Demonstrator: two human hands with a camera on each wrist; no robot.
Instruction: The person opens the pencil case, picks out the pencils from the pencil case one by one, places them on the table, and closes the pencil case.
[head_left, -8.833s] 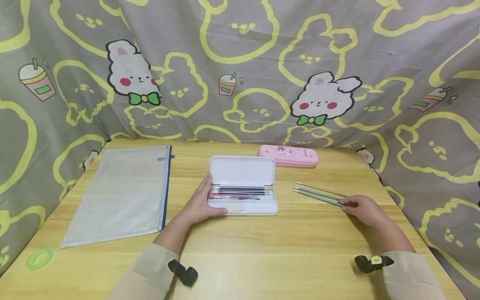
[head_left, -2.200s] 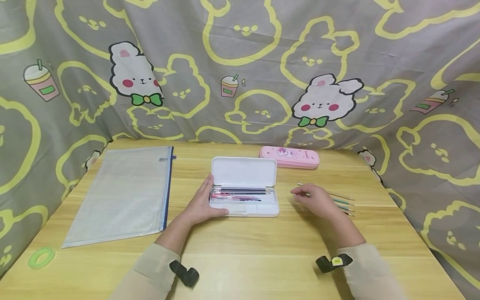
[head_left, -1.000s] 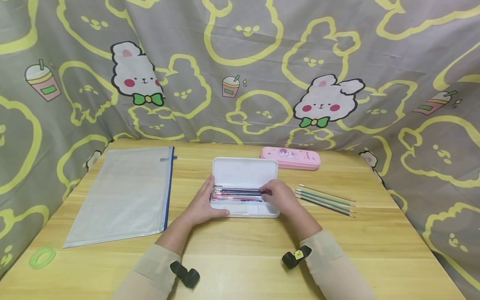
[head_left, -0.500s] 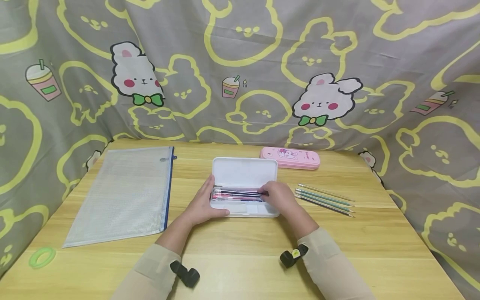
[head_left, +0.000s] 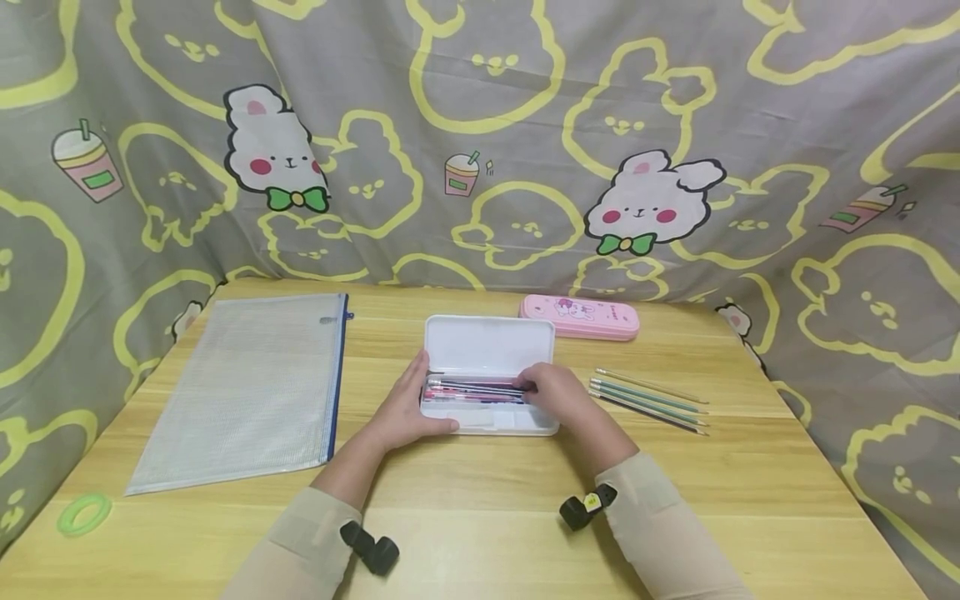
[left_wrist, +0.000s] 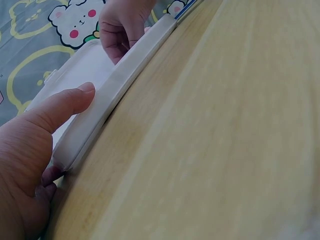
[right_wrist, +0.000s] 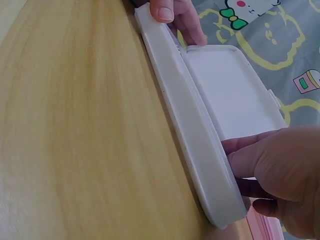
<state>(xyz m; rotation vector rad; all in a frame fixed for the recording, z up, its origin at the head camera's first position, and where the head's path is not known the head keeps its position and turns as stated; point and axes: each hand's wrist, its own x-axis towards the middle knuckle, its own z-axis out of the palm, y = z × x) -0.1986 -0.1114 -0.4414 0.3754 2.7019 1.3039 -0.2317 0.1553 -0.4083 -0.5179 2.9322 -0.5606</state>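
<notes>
A white pencil case (head_left: 489,343) stands with its lid raised in the middle of the table. My left hand (head_left: 402,414) grips its left end, thumb over the front rim and fingers round the side. Several dark pencils (head_left: 476,386) and red pens (head_left: 453,397) lie in the long compartment. My right hand (head_left: 561,398) reaches into the right end with curled fingers, pinching at the dark pencils. In the right wrist view, the case's wall hides the fingertips of the right hand (right_wrist: 280,175). Several loose pencils (head_left: 648,400) lie side by side right of the case.
A pink pencil case (head_left: 579,317), shut, lies behind on the right. On the left is a mesh zip pouch (head_left: 243,392) with a blue edge. A green ring (head_left: 84,515) lies near the front left corner. Patterned cloth (head_left: 487,150) hangs behind the wooden table.
My right hand put a dark pencil beside the others on the table, then moved left into the white case. Over the last second the dark pencils shifted slightly under its fingers. The left hand stayed.
</notes>
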